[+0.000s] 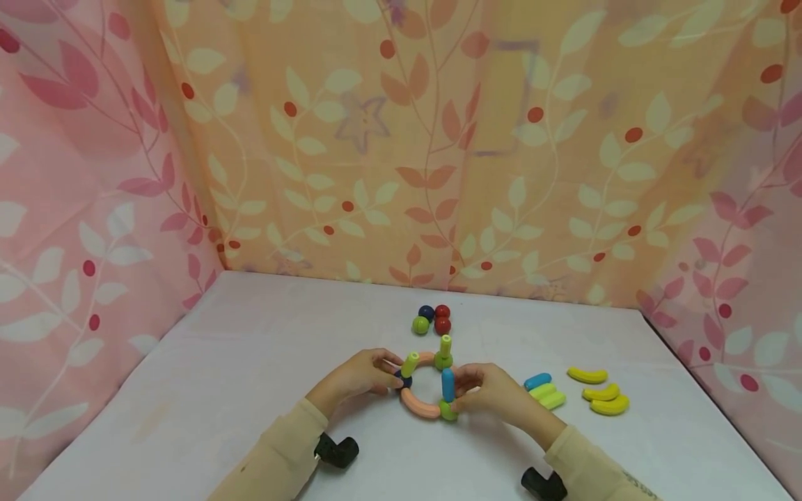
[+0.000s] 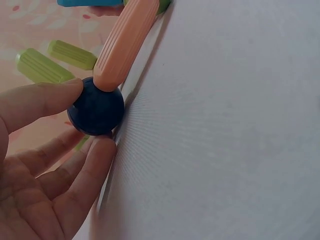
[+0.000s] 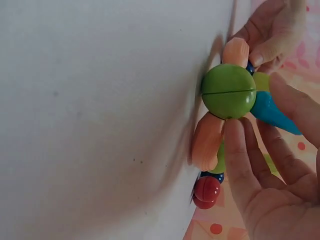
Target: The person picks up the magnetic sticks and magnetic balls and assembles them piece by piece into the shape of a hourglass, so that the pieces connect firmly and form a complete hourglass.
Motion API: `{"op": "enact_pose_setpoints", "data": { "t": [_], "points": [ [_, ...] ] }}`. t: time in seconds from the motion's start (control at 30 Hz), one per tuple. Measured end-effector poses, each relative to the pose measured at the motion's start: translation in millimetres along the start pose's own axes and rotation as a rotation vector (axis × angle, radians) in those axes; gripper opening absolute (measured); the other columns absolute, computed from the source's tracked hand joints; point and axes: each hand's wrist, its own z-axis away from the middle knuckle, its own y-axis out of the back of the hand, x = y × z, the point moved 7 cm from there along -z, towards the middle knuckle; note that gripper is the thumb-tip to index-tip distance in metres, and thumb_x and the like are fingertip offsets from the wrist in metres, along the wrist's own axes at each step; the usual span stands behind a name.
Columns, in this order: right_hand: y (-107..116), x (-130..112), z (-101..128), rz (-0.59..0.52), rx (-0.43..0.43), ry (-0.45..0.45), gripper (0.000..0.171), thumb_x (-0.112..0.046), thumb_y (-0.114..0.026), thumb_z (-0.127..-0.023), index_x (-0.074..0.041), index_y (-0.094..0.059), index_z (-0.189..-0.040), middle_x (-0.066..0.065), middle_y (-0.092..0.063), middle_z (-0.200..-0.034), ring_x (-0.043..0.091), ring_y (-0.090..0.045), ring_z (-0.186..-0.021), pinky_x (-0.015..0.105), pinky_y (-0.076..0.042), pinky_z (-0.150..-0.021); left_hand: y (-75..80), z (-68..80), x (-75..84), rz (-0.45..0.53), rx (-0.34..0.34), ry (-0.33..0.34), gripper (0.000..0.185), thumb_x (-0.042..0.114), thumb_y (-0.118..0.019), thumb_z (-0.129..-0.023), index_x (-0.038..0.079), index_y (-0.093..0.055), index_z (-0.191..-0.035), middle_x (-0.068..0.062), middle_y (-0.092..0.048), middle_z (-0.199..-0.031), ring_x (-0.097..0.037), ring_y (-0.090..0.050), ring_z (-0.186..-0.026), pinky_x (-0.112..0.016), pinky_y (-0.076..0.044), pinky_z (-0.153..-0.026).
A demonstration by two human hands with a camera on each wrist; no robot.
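Note:
A ring of curved peach rods [image 1: 418, 405] joined by balls lies on the table. My left hand [image 1: 360, 376] pinches the dark blue ball [image 2: 97, 107] at the ring's left, thumb on one side and fingertips on the other. A yellow-green rod [image 1: 410, 364] stands up from that ball. On the back green ball [image 1: 443, 361] stands another yellow-green rod [image 1: 445, 344]. The front green ball [image 3: 229, 91] carries an upright blue rod [image 1: 447, 385]. My right hand [image 1: 491, 395] holds this ball, fingertips against it and thumb close by the blue rod.
Behind the ring sit loose balls: dark blue [image 1: 426, 312], green [image 1: 420, 325] and two red [image 1: 442, 325]. To the right lie a blue rod [image 1: 537, 381], yellow-green rods [image 1: 551, 399] and curved yellow rods [image 1: 609, 405]. Patterned cloth [image 1: 432, 139] walls the white table.

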Motion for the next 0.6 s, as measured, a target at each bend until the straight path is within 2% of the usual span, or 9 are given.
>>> {"op": "enact_pose_setpoints", "data": {
  "t": [0.13,0.3,0.47,0.6],
  "points": [
    [-5.3,-4.4,0.9,0.057,-0.033,0.055,0.036,-0.016,-0.086,-0.075,-0.004,-0.071,-0.106,0.002,-0.068,-0.093,0.016,-0.059,-0.089,0.029,-0.054,-0.078,0.7,0.0,0.1,-0.005,0.0,-0.011,0.04,0.01,-0.078,-0.084,0.009,-0.064,-0.122,-0.008,-0.066,-0.11,-0.016,-0.065,-0.09,-0.031,-0.059,-0.077],
    [-6.6,-8.1,-0.9,0.11,-0.024,0.082,0.028,-0.013,-0.086,-0.075,-0.007,-0.071,-0.098,0.0,-0.066,-0.087,0.015,-0.058,-0.086,0.027,-0.052,-0.074,2.4,-0.3,-0.3,-0.011,0.01,-0.004,0.04,0.011,-0.078,-0.084,0.01,-0.064,-0.121,-0.008,-0.066,-0.109,-0.017,-0.065,-0.09,-0.029,-0.058,-0.076],
    [-0.4,-7.3,0.0,0.158,0.004,0.067,0.028,-0.012,-0.085,-0.076,-0.008,-0.072,-0.101,-0.001,-0.068,-0.089,0.015,-0.059,-0.086,0.032,-0.055,-0.077,1.5,0.6,1.0,-0.016,0.003,-0.003,0.04,0.011,-0.079,-0.083,0.009,-0.064,-0.12,-0.008,-0.067,-0.11,-0.017,-0.065,-0.092,-0.03,-0.058,-0.077],
    [6.9,-3.8,2.5,0.164,0.039,0.047,0.031,-0.012,-0.084,-0.077,-0.007,-0.073,-0.105,0.0,-0.069,-0.092,0.016,-0.06,-0.09,0.036,-0.056,-0.081,-0.2,2.6,6.7,0.004,-0.017,-0.053,0.046,0.011,-0.078,-0.083,0.004,-0.06,-0.125,-0.011,-0.065,-0.121,-0.018,-0.065,-0.1,-0.033,-0.058,-0.083]
  ]
}}
